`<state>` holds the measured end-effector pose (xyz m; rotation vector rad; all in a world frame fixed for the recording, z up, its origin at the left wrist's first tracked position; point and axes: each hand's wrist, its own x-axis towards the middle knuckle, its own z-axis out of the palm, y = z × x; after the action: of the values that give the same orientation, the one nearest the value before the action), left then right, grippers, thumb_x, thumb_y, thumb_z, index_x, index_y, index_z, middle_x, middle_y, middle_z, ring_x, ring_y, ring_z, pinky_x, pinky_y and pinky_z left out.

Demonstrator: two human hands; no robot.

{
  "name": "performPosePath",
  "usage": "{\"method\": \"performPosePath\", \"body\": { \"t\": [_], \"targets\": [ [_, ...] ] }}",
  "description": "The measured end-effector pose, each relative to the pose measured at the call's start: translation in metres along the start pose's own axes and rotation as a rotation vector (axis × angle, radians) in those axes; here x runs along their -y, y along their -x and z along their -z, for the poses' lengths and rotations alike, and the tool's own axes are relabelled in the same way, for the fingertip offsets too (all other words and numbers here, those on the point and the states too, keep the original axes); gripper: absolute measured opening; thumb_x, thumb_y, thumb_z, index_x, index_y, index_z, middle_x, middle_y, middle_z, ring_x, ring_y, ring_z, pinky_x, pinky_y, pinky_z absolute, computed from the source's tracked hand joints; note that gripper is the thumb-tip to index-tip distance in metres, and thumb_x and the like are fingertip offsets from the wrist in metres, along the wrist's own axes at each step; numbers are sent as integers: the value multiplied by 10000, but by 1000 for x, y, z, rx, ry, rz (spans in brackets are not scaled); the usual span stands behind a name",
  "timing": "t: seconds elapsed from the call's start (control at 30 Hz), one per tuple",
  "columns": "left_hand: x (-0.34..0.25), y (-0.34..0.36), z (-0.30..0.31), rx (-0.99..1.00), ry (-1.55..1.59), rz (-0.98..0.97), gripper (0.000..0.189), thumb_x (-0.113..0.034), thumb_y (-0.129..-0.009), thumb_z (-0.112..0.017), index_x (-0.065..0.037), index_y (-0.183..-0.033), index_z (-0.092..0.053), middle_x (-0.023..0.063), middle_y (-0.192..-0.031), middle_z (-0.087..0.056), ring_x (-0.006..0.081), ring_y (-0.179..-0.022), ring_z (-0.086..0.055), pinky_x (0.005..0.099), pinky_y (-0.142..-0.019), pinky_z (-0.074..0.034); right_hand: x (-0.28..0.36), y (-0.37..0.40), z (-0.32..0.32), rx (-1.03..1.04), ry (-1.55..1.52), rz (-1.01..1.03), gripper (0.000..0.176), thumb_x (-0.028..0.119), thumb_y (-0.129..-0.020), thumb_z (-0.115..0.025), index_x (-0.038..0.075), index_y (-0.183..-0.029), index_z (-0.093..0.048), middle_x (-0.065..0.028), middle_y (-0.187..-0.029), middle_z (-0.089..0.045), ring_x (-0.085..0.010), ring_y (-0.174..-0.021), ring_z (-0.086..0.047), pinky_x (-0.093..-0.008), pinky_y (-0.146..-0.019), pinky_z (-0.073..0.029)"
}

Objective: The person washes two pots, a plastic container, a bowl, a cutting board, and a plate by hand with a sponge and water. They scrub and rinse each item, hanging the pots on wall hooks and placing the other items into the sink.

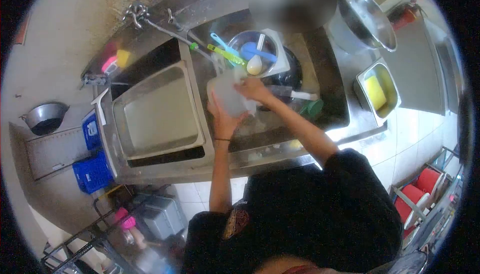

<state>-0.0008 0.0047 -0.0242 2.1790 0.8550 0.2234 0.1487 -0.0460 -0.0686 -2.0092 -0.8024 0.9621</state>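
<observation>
A cloudy, translucent plastic container (229,96) is held over the sink basin, slightly blurred. My left hand (227,119) wraps round its near side, with a dark band at the wrist. Against the container's right side, my right hand (253,90) has its fingers curled; whether they grip the container or something small is hidden. Just beyond the hands, a round bowl (235,41) holds a blue spoon (260,53), a white spoon (255,64) and a lime-green utensil (227,54). Right of my right hand lies a knife with a white handle (302,95), near a green utensil (313,107).
A large steel pan (199,124) fills the left basin. The tap (137,14) stands at the back left, its long pipe reaching toward the bowl. On the right are a big steel bowl (387,34) and a steel tray (392,81) with a yellow sponge (375,91). Blue baskets (94,172) sit left.
</observation>
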Motion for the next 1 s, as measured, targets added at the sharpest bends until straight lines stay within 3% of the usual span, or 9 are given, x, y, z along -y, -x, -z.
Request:
{"method": "performPosePath", "body": {
  "t": [0.13, 0.2, 0.23, 0.33, 0.47, 0.53, 0.63, 0.7, 1.0],
  "targets": [
    [28, -17, -18, -106, -49, 140, 1209, -414, -493, -799, -142, -1351, 7, 277, -1224, -284, 413, -1051, -366, 473, -903, -333, 3, -14, -26, -241, 265, 249, 352, 301, -708, -601, -44, -780, -594, -262, -716, -571, -368, -695, -577, -401, -605, -480],
    [56, -26, -22, -156, -207, 20, 1109, -418, -538, -774, -153, -1354, -70, 274, -1207, -337, 421, -1048, -366, 466, -915, -319, -1, -14, -38, -47, 364, 116, 376, 292, -688, -612, -58, -822, -576, -241, -752, -584, -382, -714, -578, -427, -649, -474],
    [67, -28, -27, -158, -207, 19, 1109, -418, -538, -774, -153, -1354, -70, 274, -1207, -337, 421, -1048, -366, 466, -915, -319, -15, -14, -45, -46, 366, 124, 565, 226, -710, -593, -65, -1124, -341, -266, -795, -569, -418, -755, -552, -452, -667, -458],
    [86, -33, -38, -97, -309, 43, 978, -483, -602, -708, -127, -1339, -173, 262, -1222, -359, 421, -1077, -357, 464, -921, -316, -71, -13, -57, -46, 372, 432, 596, 178, -688, -604, -95, -1133, -317, -292, -808, -553, -410, -770, -558, -444, -660, -463],
    [98, -46, -52, -62, -119, 216, 909, -554, -646, -615, -83, -1320, -229, 207, -1260, -332, 395, -1113, -346, 432, -924, -325, -84, 1, -64, 98, 392, 366, 616, 150, -660, -615, -122, -1125, -316, -292, -813, -550, -393, -754, -568, -423, -625, -471],
    [101, -48, -58, -104, -177, 192, 896, -558, -656, -598, -82, -1320, -230, 198, -1266, -332, 389, -1116, -351, 433, -921, -329, -97, 2, -82, 109, 433, 58, 564, 123, -661, -600, -121, -1101, -345, -270, -780, -558, -385, -729, -572, -424, -605, -471],
    [83, -47, -54, -65, -188, 270, 879, -592, -686, -536, -52, -1312, -238, 193, -1286, -313, 389, -1139, -342, 439, -918, -333, -93, 14, -83, 88, 460, 110, 380, 70, -676, -546, -88, -1007, -445, -256, -758, -567, -383, -727, -578, -440, -646, -476],
    [75, -49, -54, -3, -70, 639, 852, -597, -726, -472, -15, -1303, -240, 182, -1303, -308, 397, -1171, -295, 452, -943, -298, -85, 19, -73, 123, 505, 170, 372, 74, -685, -542, -91, -1003, -445, -253, -730, -564, -379, -703, -579, -442, -631, -475],
    [83, -14, -71, -5, -123, 158, 936, -674, -731, -386, -20, -1342, -113, 304, -1338, -144, 448, -1252, -79, 502, -991, -201, -75, 43, -53, -26, 505, 217, 354, 165, -727, -553, -82, -967, -471, -224, -697, -578, -369, -686, -584, -444, -605, -472]
  ]
}}
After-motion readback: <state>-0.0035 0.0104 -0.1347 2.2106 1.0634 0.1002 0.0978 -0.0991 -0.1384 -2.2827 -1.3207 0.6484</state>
